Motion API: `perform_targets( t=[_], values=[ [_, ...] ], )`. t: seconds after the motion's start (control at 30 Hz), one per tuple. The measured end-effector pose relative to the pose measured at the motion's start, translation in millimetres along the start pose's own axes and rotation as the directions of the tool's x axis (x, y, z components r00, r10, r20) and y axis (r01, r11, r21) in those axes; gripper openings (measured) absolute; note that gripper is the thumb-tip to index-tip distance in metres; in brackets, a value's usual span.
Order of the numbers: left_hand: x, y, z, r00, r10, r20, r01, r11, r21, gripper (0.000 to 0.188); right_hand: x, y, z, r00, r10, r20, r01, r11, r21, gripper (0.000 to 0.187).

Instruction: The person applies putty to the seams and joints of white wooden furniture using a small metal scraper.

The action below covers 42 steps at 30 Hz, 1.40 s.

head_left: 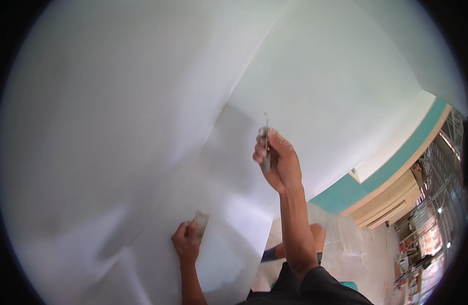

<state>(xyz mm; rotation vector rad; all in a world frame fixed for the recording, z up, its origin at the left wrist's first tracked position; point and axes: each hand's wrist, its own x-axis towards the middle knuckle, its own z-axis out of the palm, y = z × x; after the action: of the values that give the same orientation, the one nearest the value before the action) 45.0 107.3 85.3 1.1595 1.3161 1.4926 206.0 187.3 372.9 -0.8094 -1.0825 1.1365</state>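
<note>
My right hand [277, 155] is raised in front of the pale panel, its fingers closed round the handle of a putty knife [267, 157]. The thin blade is seen nearly edge-on and points upward. Whitish smears mark the fingers. Lower down and to the left, my left hand [187, 241] pinches a flat, grey, smeared scraper plate [201, 223] close to the white surface [117, 168]. I cannot tell whether that plate touches the surface. A fine seam [234, 89] runs diagonally where two pale panels meet.
At the right, a teal and cream band [381, 170] borders the pale panels. Beyond it lie a dusty floor [351, 249] and cluttered shelves [409, 269]. My bare knee [319, 234] and dark shorts [320, 290] show at the bottom.
</note>
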Motion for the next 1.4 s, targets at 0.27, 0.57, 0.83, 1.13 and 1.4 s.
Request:
perform_targets(
  t=[0.27,0.57,0.83,1.13,1.4],
  values=[
    [2,4,10,0.999,-0.047,-0.019,0.046,0.996,-0.074,0.024,120,-92,47,0.684,-0.728,-0.046,0.444,0.466,-0.765,0.031],
    [-1,2,10,0.999,-0.042,-0.025,0.038,0.991,-0.131,0.025,174,-112,70,0.659,-0.732,-0.171,0.264,0.438,-0.86,0.029],
    [-1,7,1,0.999,-0.035,-0.016,0.033,0.993,-0.114,0.023,161,-87,67,0.852,-0.456,-0.256,0.169,0.703,-0.691,0.03],
    [-2,9,7,0.998,-0.07,0.006,0.069,0.979,-0.19,0.022,170,-147,75,0.69,-0.705,-0.165,0.363,0.534,-0.763,0.029],
    [-3,9,3,0.999,-0.043,-0.009,0.041,0.986,-0.163,0.023,174,-121,78,0.778,-0.54,-0.322,0.275,0.753,-0.598,0.02]
  ],
)
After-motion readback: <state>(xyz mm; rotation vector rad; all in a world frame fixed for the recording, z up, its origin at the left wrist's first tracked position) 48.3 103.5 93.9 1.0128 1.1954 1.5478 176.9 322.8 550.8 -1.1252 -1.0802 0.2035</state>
